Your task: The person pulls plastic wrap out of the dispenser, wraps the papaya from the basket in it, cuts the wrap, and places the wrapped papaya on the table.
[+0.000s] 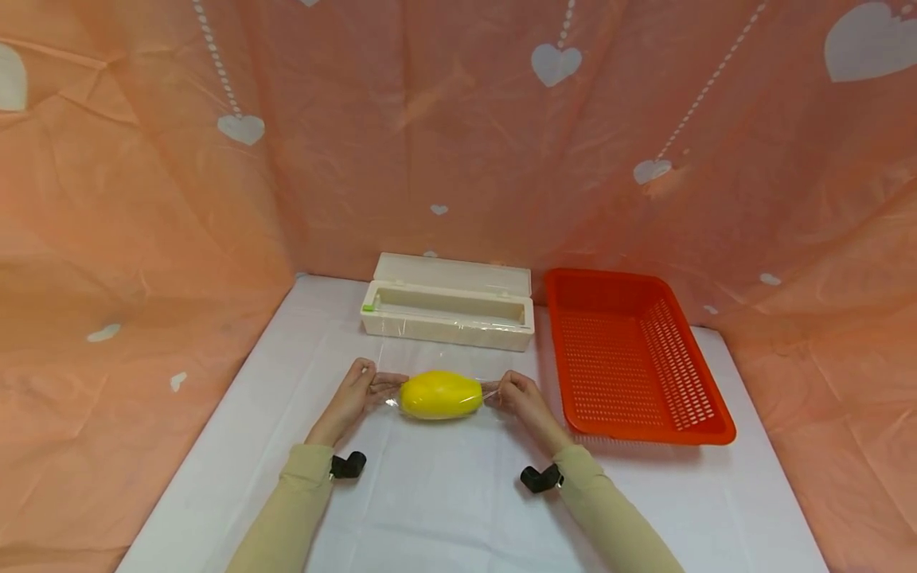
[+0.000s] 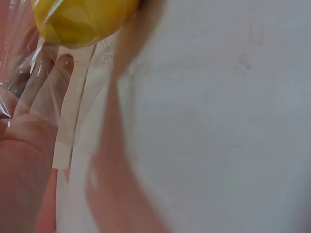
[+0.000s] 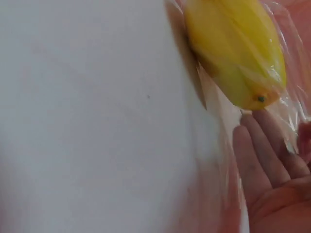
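Note:
A yellow oval fruit point(image 1: 440, 395) with a small dark stem spot lies wrapped in clear cling film point(image 3: 286, 92) above the white table. My left hand point(image 1: 360, 391) pinches the film at the fruit's left end, its other fingers stretched toward the fruit. At the right end, my right hand point(image 1: 528, 403) pinches the gathered film between thumb and forefinger. In the right wrist view, the other fingers point(image 3: 262, 150) of that hand reach out straight just below the fruit's tip. The left wrist view shows film draped over the left fingers point(image 2: 51, 92).
Behind the hands stands a long white dispenser box point(image 1: 447, 326) with its lid raised and a green piece at its left end. A red perforated basket point(image 1: 559, 358) sits on the right of the table. Pink heart-patterned sheeting point(image 1: 458, 143) surrounds the table.

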